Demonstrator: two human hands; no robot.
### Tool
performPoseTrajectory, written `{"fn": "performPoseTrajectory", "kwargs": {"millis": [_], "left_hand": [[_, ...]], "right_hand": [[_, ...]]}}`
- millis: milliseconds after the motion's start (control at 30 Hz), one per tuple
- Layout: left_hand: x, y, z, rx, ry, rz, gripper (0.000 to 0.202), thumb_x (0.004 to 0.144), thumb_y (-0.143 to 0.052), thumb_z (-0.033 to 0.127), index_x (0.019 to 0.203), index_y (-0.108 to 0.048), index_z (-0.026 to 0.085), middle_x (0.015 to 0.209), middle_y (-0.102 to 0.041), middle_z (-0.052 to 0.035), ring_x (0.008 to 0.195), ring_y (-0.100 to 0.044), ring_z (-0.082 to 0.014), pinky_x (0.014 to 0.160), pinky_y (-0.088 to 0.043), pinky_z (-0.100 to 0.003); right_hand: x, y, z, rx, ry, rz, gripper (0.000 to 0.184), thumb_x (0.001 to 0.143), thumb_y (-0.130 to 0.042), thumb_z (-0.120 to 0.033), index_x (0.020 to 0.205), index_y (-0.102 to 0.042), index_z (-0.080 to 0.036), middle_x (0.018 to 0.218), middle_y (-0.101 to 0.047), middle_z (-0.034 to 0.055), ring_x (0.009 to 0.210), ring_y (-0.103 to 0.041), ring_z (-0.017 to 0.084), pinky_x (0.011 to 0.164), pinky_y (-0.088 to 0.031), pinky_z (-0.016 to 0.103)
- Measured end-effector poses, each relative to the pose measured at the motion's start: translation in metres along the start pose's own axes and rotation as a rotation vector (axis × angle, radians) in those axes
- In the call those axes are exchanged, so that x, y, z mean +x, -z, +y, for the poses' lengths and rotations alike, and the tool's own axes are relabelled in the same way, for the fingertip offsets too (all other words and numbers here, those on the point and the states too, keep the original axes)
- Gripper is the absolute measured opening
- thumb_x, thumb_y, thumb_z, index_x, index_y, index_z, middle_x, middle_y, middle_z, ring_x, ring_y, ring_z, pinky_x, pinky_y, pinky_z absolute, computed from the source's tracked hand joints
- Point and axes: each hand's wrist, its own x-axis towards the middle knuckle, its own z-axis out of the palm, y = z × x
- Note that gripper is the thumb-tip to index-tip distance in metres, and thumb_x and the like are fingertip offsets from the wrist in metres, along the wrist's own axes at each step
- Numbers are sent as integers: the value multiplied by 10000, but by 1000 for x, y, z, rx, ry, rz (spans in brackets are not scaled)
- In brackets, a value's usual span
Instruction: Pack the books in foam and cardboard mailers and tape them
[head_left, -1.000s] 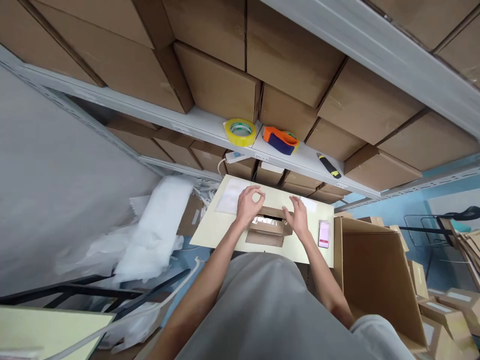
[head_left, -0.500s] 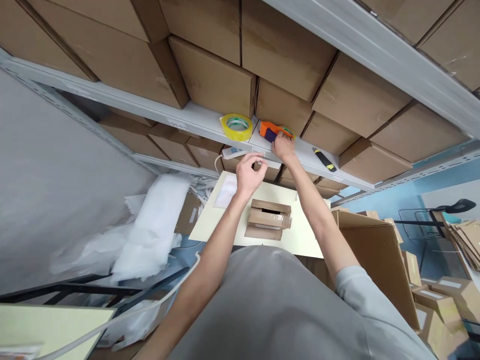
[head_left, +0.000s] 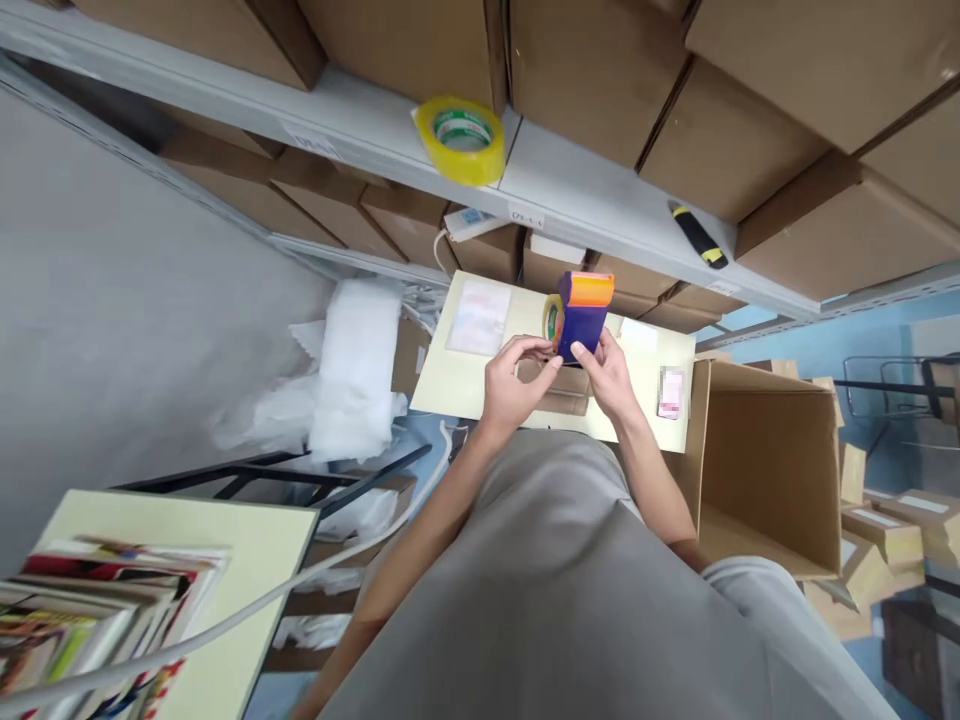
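Observation:
A purple and orange tape dispenser (head_left: 583,325) with a tape roll (head_left: 553,318) on its left side is held up over the table. My right hand (head_left: 611,380) grips it from the right, thumb on the purple face. From the left, my left hand (head_left: 517,385) closes its thumb and fingertips on the dispenser's lower left edge; whether it also pinches the tape end is too small to tell. Beneath the hands, partly hidden, a small cardboard box (head_left: 559,390) lies on the pale tabletop (head_left: 465,385).
Above the table, a grey shelf (head_left: 577,165) carries cartons, a yellow tape roll (head_left: 463,140) and a box cutter (head_left: 699,237). A large open carton (head_left: 765,470) stands right of the table. A phone (head_left: 671,393) lies at its right edge. White foam wrap (head_left: 356,370) is at left.
My right hand has brought the tape dispenser from the shelf down over the table. My left hand has moved down and right and now meets it. The view has tilted down.

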Motion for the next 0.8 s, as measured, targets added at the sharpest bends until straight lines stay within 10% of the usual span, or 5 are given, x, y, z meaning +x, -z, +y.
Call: {"fn": "performPoseTrajectory", "kwargs": {"millis": [467,800], "left_hand": [[-25,20,2,169,-77,-254,214,1041,-821,471,1158,-864,298,1146,-854,-63,1086,-817,-265,1044,-698,-425],[5,35,25,5,74,-195,418,1000,-823,606,1260,-829,278,1253,-738,-76,1207,-771,-268,1049,-699,-428]], "right_hand": [[-48,-11,34,39,-120,-27,758,978,-676,-907,1343,-716,-244,1340,-839,122,1322,-781,330,1245,-604,518],[-71,28,24,-312,-21,-237,605,1080,-682,-737,1477,-676,-280,1381,-797,132,1260,-763,342,1166,-631,533]]}}
